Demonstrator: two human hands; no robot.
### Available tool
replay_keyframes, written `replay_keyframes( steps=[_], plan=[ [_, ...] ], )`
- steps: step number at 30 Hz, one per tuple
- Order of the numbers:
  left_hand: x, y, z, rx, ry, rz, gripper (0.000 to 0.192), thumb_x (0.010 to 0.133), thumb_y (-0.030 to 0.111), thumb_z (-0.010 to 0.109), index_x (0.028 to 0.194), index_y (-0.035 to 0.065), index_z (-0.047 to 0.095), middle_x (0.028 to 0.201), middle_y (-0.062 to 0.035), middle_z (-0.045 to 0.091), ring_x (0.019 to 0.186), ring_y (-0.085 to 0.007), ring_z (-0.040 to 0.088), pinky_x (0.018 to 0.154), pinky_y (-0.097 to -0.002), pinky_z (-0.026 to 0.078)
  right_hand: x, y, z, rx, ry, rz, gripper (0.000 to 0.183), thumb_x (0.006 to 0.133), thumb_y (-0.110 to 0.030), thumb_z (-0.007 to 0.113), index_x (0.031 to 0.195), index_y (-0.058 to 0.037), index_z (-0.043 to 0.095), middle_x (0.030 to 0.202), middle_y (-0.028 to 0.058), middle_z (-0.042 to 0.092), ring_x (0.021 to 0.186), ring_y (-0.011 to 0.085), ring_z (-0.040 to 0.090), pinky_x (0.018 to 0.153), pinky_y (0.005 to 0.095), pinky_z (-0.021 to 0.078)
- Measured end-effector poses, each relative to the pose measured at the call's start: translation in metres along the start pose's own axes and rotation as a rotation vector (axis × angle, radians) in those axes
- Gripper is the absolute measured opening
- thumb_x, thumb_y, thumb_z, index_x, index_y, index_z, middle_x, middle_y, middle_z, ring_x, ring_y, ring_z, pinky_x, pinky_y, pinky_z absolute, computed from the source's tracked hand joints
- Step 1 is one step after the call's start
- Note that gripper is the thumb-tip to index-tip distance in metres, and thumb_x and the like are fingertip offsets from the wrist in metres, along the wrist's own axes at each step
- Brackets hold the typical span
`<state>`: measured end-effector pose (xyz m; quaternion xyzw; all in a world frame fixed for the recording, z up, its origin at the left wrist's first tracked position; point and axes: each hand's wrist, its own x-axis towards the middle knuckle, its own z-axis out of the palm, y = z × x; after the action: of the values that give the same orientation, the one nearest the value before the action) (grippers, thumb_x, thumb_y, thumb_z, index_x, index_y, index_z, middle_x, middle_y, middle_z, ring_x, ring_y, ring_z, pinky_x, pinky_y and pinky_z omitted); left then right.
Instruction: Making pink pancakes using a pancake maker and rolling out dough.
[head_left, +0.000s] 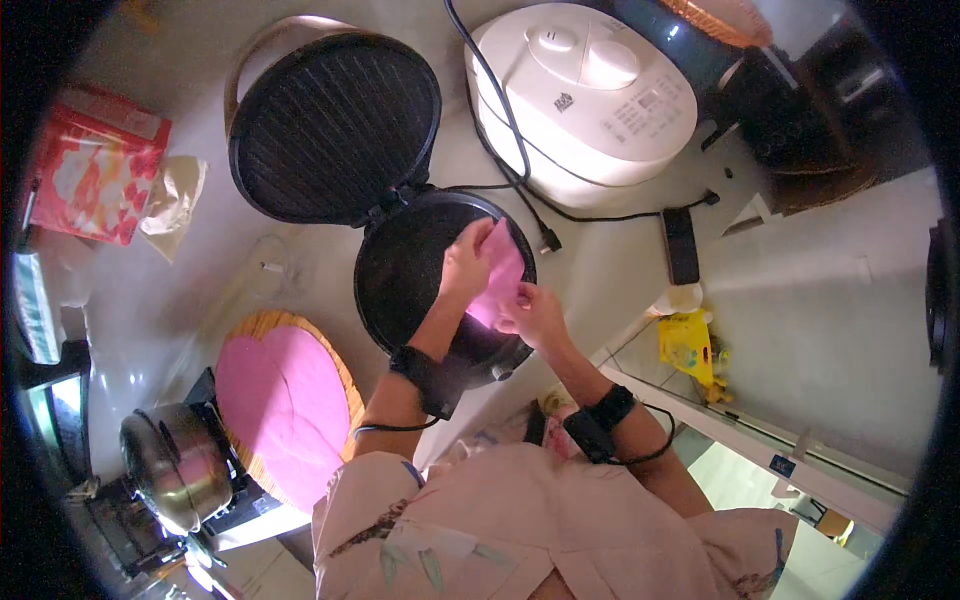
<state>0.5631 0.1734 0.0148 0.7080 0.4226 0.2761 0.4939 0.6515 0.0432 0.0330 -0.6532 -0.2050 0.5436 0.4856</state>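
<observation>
Both hands are over the round black lower plate (401, 262) of an electric griddle. My left hand (466, 262) pinches the upper edge of a thin pink sheet (502, 259), which looks like rolled dough. At its lower edge, my right hand (534, 315) grips the same sheet with bent fingers. The sheet hangs along the plate's right side; whether it touches the plate is hard to tell. Behind, the griddle's ridged lid (337, 127) stands raised. To the left, a round board with a straw-coloured rim (341, 360) bears overlapping pink dough rounds (285, 397).
A white rice cooker (562, 135) sits behind the griddle, with a black cord and plug (551, 240) beside it. Farther right lies a black phone (680, 247). A red package (105, 165) and a steel pot (176, 469) are on the left. A yellow bag (686, 345) is at right.
</observation>
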Motion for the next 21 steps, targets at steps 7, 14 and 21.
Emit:
replay_keyframes(
  steps=[7,14,21],
  plan=[
    [-0.028,0.039,-0.048,0.254,0.081,0.265,0.02,0.074,-0.003,0.06,0.093,0.0014,0.063,0.09,-0.0115,0.064,0.084,-0.0236,0.063,0.077,-0.0317,0.05,-0.034,-0.029,-0.041,-0.716,-0.066,-0.261,0.028,0.079,-0.015,0.062,0.104,-0.0039,0.056,0.076,0.0155,0.065,0.066,0.0288,0.065,0.063,0.0403,0.0508],
    [-0.071,0.028,-0.051,0.478,-0.103,0.298,0.012,0.072,0.005,0.067,0.083,0.005,0.062,0.081,-0.0078,0.061,0.077,-0.0247,0.058,0.074,-0.0355,0.046,-0.008,-0.033,-0.03,-1.096,-0.136,-0.656,0.013,0.078,-0.019,0.062,0.088,-0.0109,0.059,0.078,0.0108,0.061,0.072,0.0281,0.063,0.061,0.0421,0.0485],
    [-0.089,0.028,-0.056,0.509,0.043,0.174,0.012,0.072,0.005,0.067,0.082,0.0052,0.061,0.078,-0.0073,0.06,0.077,-0.0244,0.058,0.074,-0.0355,0.046,0.001,-0.024,0.001,-1.438,-0.369,-0.648,0.019,0.074,-0.019,0.065,0.089,-0.0091,0.062,0.088,0.0098,0.061,0.076,0.0289,0.062,0.064,0.0405,0.0496]
  ],
)
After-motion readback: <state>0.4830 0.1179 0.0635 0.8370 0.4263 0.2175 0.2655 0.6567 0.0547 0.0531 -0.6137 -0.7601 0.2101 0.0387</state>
